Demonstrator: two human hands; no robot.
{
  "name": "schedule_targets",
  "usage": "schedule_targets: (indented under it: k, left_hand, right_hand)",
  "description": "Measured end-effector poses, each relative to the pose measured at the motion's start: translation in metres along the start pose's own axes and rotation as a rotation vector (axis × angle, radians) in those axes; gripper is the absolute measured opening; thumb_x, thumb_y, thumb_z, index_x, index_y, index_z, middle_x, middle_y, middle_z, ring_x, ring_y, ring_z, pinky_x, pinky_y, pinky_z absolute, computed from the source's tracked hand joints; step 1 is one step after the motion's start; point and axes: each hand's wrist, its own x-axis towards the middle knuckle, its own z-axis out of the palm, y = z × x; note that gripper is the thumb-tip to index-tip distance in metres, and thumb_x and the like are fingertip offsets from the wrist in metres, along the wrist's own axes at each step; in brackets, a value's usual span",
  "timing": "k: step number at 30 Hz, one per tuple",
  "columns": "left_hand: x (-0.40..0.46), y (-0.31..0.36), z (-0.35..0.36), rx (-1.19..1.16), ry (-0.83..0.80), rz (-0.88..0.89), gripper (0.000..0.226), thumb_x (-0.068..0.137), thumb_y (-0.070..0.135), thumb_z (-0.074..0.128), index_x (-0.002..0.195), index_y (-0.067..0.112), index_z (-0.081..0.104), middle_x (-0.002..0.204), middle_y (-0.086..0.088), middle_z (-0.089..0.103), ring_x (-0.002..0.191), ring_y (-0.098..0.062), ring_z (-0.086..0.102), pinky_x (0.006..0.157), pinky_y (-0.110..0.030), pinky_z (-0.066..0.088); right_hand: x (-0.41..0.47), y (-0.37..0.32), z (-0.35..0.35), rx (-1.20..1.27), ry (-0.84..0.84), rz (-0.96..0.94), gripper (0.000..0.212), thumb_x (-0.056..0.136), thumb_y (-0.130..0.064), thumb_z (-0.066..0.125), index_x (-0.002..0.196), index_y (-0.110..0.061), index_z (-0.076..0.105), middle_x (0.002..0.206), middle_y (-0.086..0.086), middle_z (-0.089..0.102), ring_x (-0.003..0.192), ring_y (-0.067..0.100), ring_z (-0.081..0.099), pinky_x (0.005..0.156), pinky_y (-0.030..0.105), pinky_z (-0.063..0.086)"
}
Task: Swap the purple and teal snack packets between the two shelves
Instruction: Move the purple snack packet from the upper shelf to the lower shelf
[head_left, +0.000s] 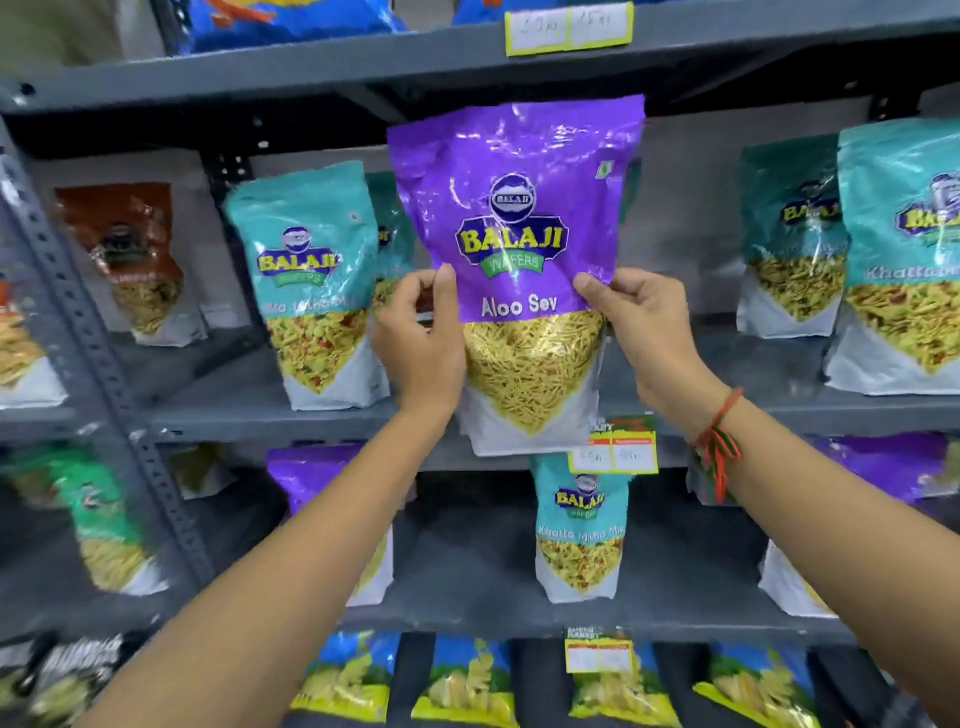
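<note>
I hold a purple Aloo Sev packet upright in front of the upper shelf. My left hand grips its left edge and my right hand grips its right edge. Teal packets stand on that upper shelf: one to the left, two at the right. On the lower shelf stands one teal packet, with a purple packet partly behind my left forearm and another purple one at the right.
A brown packet stands at the back left of the upper shelf. A grey slotted upright divides the racks on the left. Price tags hang on the shelf edge. Yellow-blue packets fill the bottom row.
</note>
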Motion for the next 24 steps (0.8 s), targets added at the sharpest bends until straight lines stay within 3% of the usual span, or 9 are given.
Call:
schedule_targets:
  k: [4,8,12,14,16,17,19,21,24]
  left_hand:
    - [-0.040,-0.008,-0.071,0.035,0.003,-0.061,0.024,0.091,0.025,0.058,0.071,0.011,0.061,0.058,0.011,0.048,0.058,0.000,0.040,0.061,-0.021,0.038]
    - [-0.101,-0.046,-0.133,0.145,-0.036,-0.154,0.022,0.090,0.027,0.060,0.073,0.014,0.065,0.059,0.013,0.057,0.060,0.000,0.046,0.060,-0.022,0.040]
    - [-0.156,-0.097,-0.165,0.289,-0.095,-0.274,0.029,0.084,0.041,0.058,0.072,0.017,0.069,0.062,0.011,0.064,0.059,0.002,0.054,0.059,-0.017,0.042]
    - [-0.173,-0.123,-0.166,0.389,-0.126,-0.347,0.034,0.081,0.046,0.057,0.070,0.017,0.070,0.059,0.007,0.062,0.060,0.002,0.058,0.060,-0.021,0.043]
    - [-0.181,-0.147,-0.159,0.473,-0.167,-0.430,0.030,0.084,0.042,0.060,0.071,0.017,0.071,0.060,0.002,0.065,0.058,-0.005,0.059,0.061,-0.030,0.044]
    - [-0.182,-0.159,-0.152,0.503,-0.181,-0.467,0.027,0.086,0.037,0.063,0.073,0.015,0.072,0.061,0.000,0.066,0.058,-0.009,0.059,0.063,-0.032,0.044]
    - [-0.180,-0.185,-0.138,0.542,-0.195,-0.511,0.022,0.087,0.030,0.066,0.075,0.013,0.073,0.062,-0.006,0.068,0.061,-0.022,0.061,0.061,-0.035,0.041]
    - [-0.177,-0.213,-0.125,0.602,-0.224,-0.519,0.024,0.087,0.033,0.065,0.078,0.012,0.074,0.066,-0.011,0.071,0.063,-0.027,0.062,0.057,-0.032,0.035]
    - [-0.173,-0.249,-0.107,0.673,-0.215,-0.537,0.024,0.087,0.035,0.065,0.087,0.014,0.076,0.075,-0.011,0.075,0.072,-0.030,0.066,0.062,-0.029,0.035]
  right_hand:
    - [-0.064,0.006,0.021,0.055,-0.176,0.119,0.013,0.088,-0.008,0.067,0.096,-0.001,0.075,0.068,-0.009,0.076,0.073,0.008,0.065,0.068,0.020,0.054]
    - [-0.124,0.052,0.025,-0.006,-0.342,0.266,0.017,0.088,-0.004,0.067,0.073,-0.009,0.072,0.050,-0.013,0.068,0.049,-0.007,0.057,0.053,0.011,0.045]
    - [-0.162,0.122,0.027,-0.178,-0.465,0.429,0.019,0.084,-0.014,0.074,0.065,-0.017,0.073,0.047,-0.016,0.065,0.045,-0.007,0.048,0.049,0.014,0.037]
    - [-0.168,0.166,0.030,-0.265,-0.435,0.499,0.028,0.077,-0.033,0.079,0.067,-0.007,0.074,0.054,-0.006,0.068,0.053,-0.001,0.049,0.056,0.023,0.040]
    - [-0.166,0.211,0.033,-0.353,-0.397,0.504,0.068,0.063,-0.062,0.075,0.074,0.005,0.067,0.062,0.025,0.065,0.059,0.008,0.047,0.060,0.030,0.038]
    - [-0.162,0.230,0.034,-0.412,-0.398,0.501,0.073,0.061,-0.066,0.073,0.072,0.006,0.064,0.064,0.030,0.062,0.058,0.010,0.047,0.060,0.029,0.037]
    - [-0.151,0.251,0.040,-0.526,-0.365,0.509,0.052,0.070,-0.051,0.076,0.058,-0.004,0.058,0.049,0.014,0.055,0.053,0.010,0.047,0.056,0.030,0.035]
    - [-0.139,0.263,0.045,-0.578,-0.308,0.522,0.050,0.078,-0.036,0.077,0.047,-0.011,0.047,0.043,-0.001,0.048,0.050,0.013,0.045,0.055,0.031,0.034]
    - [-0.122,0.284,0.053,-0.642,-0.227,0.530,0.045,0.081,-0.028,0.076,0.047,-0.013,0.050,0.054,0.014,0.060,0.058,0.025,0.053,0.056,0.033,0.031]
